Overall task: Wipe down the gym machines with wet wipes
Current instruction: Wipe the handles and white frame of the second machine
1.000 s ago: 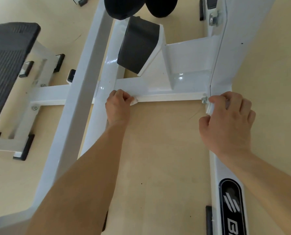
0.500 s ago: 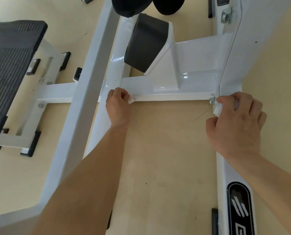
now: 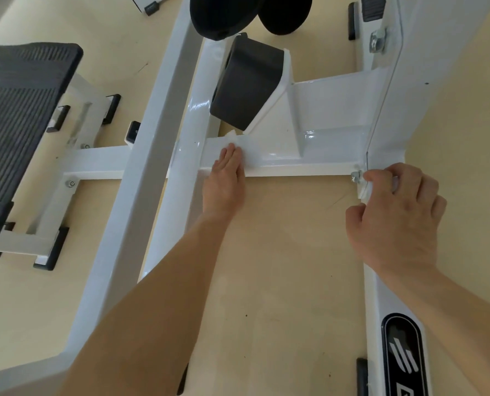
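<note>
The left hand (image 3: 226, 178) lies flat on the white crossbar (image 3: 295, 167) of the machine, fingers straight and together, pressing a wipe (image 3: 245, 151) against the top face of the bar. The wipe shows as a pale, slightly crumpled sheet under and just beyond the fingertips, on the far side of them, close below the black pad (image 3: 246, 81). The right hand (image 3: 395, 215) is well apart at the other end of the bar, its fingers curled over the corner where the side rail (image 3: 380, 295) begins, just beside a bolt (image 3: 355, 176); whether it also holds a wipe cannot be told. The crossbar's long axis runs left to right across the view, above the tan floor (image 3: 280, 267), and nearly all of its bare length lies to the right of the left hand, between the two hands. The left hand is the nearer one to the wipe, so the next stroke would most likely be a sideways sweep along the bar toward the right hand, which appears to steady the person.
</note>
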Demonstrator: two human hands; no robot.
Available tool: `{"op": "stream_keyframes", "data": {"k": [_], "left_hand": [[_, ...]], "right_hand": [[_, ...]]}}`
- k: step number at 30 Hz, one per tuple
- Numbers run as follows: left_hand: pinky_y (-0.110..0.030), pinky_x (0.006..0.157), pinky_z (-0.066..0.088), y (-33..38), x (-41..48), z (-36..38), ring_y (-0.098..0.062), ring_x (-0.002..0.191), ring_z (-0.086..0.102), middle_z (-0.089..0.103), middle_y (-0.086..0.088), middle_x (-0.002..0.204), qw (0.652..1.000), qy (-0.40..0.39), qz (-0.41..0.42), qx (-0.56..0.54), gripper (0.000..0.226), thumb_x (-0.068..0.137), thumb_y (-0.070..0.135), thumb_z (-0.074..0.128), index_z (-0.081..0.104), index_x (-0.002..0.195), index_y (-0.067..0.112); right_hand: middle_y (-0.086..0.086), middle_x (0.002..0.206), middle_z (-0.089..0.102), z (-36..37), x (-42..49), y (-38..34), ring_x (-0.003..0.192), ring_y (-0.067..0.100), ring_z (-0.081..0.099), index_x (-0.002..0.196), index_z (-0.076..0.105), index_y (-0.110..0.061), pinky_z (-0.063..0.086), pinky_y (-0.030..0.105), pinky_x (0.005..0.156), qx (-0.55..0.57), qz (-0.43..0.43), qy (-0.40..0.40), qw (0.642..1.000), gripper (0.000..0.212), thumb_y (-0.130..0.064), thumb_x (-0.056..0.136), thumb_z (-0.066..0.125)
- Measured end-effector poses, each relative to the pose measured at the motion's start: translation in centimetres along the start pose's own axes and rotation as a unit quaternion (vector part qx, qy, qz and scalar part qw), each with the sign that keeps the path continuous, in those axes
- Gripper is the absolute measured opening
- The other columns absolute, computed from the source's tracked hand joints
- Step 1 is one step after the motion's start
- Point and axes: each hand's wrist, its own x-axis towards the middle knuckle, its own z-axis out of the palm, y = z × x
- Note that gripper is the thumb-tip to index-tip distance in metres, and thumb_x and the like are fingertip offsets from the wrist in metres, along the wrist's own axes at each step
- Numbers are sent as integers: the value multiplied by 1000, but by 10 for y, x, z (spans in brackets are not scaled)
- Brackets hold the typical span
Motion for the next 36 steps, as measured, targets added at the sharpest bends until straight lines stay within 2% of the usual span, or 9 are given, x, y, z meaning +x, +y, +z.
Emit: {"op": "stream_keyframes", "data": {"k": [4, 7, 10, 15, 20, 25, 29, 32, 36], "left_hand": [[-41, 120, 30, 14, 13, 4, -26, 144, 37, 32, 3, 162, 995, -39, 74, 54, 52, 104, 5, 33, 35, 155, 19], [-42, 120, 27, -13, 26, -11, -28, 146, 35, 23, 9, 164, 997, -42, -11, 70, 58, 103, 3, 30, 30, 157, 25], [-42, 118, 32, -9, 29, -20, -29, 141, 41, 34, 1, 160, 994, -20, -103, 7, 51, 105, 9, 30, 34, 155, 22], [-41, 117, 35, 20, 12, -3, -27, 138, 45, 32, 0, 161, 1000, -26, 13, 7, 60, 99, -5, 37, 35, 155, 18], [-31, 117, 31, 7, 14, -19, -22, 142, 42, 36, 5, 159, 994, -15, -103, -13, 60, 98, -7, 37, 43, 151, 19], [-24, 93, 53, 36, -21, -21, -22, 107, 66, 71, -1, 121, 993, 12, -81, -80, 41, 100, 2, 44, 67, 129, 19], [3, 61, 40, 55, -54, -41, -7, 87, 65, 71, 5, 99, 981, 21, -138, -132, 24, 94, 4, 59, 74, 107, 16], [0, 58, 41, 90, -81, -60, 3, 78, 61, 68, 11, 89, 970, 9, -163, -182, 16, 90, 6, 66, 74, 95, 19], [-7, 50, 44, 151, -116, -84, -9, 79, 66, 69, 7, 93, 952, -47, -175, -247, 16, 88, 6, 70, 72, 94, 21]], "right_hand": [[15, 121, 46, 0, -1, 1, 111, 36, 39, 118, 55, -12, 35, 50, 84, 3, -1, 3, 1000, 47, -9, 72, 63], [15, 121, 46, 0, 0, 1, 111, 36, 39, 118, 55, -12, 35, 50, 84, 0, -1, 1, 1000, 47, -9, 71, 63], [15, 121, 46, 2, 0, 2, 111, 36, 39, 118, 56, -12, 35, 50, 84, -5, 3, -1, 1000, 47, -10, 72, 63], [15, 121, 46, 0, 0, 1, 111, 37, 39, 119, 56, -11, 35, 51, 85, -4, 5, -7, 1000, 47, -10, 73, 63], [16, 121, 46, 1, -1, 2, 111, 36, 38, 118, 57, -10, 34, 50, 86, 3, 8, -2, 1000, 46, -10, 72, 63], [12, 121, 49, -4, 0, 3, 113, 35, 41, 118, 61, -13, 32, 50, 92, 49, 14, -13, 999, 48, -9, 70, 65], [10, 128, 53, -22, 2, 13, 119, 34, 44, 123, 60, -16, 29, 49, 97, 118, 19, -59, 991, 50, -8, 74, 66], [5, 133, 52, -52, -2, 18, 122, 30, 43, 131, 58, -19, 30, 46, 99, 154, -7, -102, 983, 49, -11, 83, 62], [2, 145, 43, -101, -10, 16, 129, 25, 44, 149, 41, -22, 38, 41, 106, 227, -92, -214, 946, 59, -16, 93, 56]]}}
